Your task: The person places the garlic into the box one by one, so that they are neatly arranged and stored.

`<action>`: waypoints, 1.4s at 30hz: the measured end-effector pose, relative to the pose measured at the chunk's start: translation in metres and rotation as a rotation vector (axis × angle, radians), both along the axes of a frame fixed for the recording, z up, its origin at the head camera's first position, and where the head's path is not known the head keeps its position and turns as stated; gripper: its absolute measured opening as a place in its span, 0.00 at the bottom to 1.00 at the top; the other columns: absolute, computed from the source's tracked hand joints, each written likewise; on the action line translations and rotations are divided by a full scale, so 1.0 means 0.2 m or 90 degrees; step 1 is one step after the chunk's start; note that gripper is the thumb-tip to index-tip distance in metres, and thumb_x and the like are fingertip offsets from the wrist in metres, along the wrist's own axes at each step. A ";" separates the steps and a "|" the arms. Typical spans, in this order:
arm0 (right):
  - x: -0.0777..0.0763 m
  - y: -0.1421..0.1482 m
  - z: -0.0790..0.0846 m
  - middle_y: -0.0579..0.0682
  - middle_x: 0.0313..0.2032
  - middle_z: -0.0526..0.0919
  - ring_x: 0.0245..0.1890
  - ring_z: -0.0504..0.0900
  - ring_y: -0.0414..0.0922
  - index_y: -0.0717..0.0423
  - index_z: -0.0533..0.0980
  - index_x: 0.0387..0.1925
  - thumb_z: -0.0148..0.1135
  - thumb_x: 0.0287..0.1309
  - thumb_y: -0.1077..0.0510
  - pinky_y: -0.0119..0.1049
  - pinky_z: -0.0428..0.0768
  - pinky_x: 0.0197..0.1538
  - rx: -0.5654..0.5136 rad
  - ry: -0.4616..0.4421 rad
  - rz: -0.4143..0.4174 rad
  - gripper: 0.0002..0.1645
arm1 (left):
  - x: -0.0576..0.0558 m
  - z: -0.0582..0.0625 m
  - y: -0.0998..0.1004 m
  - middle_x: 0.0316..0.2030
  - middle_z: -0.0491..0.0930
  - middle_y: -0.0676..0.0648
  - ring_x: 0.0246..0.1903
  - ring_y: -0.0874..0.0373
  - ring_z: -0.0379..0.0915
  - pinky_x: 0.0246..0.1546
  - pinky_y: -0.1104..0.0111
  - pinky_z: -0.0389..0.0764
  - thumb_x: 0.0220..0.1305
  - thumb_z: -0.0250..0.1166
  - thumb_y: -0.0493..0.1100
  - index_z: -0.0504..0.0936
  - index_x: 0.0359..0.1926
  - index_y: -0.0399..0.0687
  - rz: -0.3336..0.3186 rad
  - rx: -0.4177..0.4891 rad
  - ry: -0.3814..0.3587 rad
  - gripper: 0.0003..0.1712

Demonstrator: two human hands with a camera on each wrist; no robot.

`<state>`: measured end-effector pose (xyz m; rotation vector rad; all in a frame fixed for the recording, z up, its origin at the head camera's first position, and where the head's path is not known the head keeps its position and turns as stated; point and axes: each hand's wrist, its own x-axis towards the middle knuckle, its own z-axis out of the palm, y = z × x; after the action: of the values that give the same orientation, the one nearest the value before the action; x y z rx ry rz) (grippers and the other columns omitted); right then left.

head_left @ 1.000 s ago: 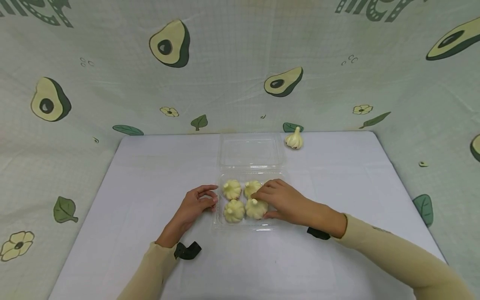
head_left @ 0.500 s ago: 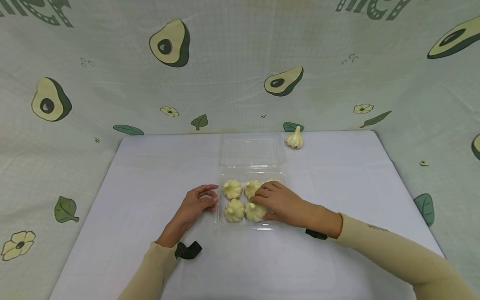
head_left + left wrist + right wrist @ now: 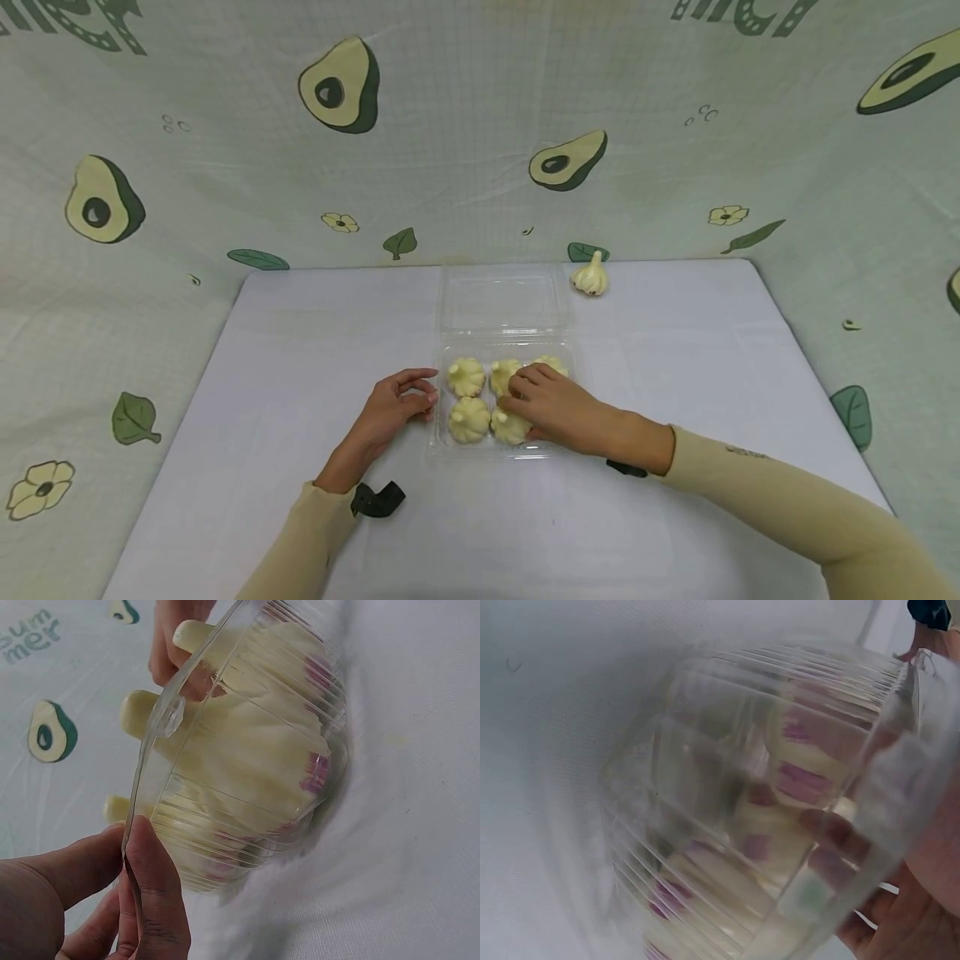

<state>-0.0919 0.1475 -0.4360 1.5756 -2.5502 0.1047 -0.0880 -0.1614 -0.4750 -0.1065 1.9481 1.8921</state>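
- Nearest the onlooker, the left hand pinched the rim of a clear tray at its left edge, thumb and fingers on either side.
- The right hand lay across the tray's front-right corner, thumb and fingers narrowed about the front-middle garlic bulb, just left of the hand. Its tilt could not be told under the fingers.
- The front-left bulb sat between that bulb and the left hand, leaving the right hand nearer.
- Behind stood a back row of three bulbs, the rightmost partly covered by the right hand.
- Beyond, the lid lay folded back from the tray's far side.
- Farthest off, a lone bulb stood stem up beside the lid, beyond the right hand and slightly rightward.
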 end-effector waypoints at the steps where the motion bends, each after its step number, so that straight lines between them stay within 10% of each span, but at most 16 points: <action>1: 0.00 0.00 0.00 0.47 0.48 0.79 0.55 0.77 0.51 0.48 0.79 0.52 0.89 0.41 0.45 0.46 0.77 0.63 0.004 0.004 -0.001 0.37 | 0.00 0.00 0.00 0.44 0.79 0.45 0.31 0.61 0.82 0.38 0.70 0.86 0.74 0.65 0.31 0.72 0.71 0.30 0.001 0.000 -0.001 0.28; 21: 0.00 0.10 0.05 0.49 0.49 0.81 0.56 0.78 0.53 0.54 0.80 0.56 0.89 0.45 0.51 0.48 0.75 0.65 -0.043 0.000 -0.040 0.37 | 0.00 0.00 0.00 0.44 0.79 0.45 0.32 0.61 0.82 0.39 0.70 0.87 0.74 0.65 0.31 0.72 0.71 0.30 0.000 -0.002 -0.002 0.28; 42: -0.19 0.47 0.13 0.64 0.59 0.81 0.61 0.76 0.65 0.64 0.78 0.63 0.77 0.63 0.55 0.66 0.72 0.65 -0.156 -0.063 -0.343 0.32 | 0.00 0.00 0.00 0.44 0.79 0.46 0.31 0.62 0.82 0.39 0.70 0.87 0.74 0.65 0.31 0.71 0.71 0.29 -0.003 0.004 0.002 0.28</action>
<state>-0.1305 0.2416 -0.4104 0.7857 -2.8062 0.4209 -0.0875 -0.1619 -0.4757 -0.0968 1.9424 1.8956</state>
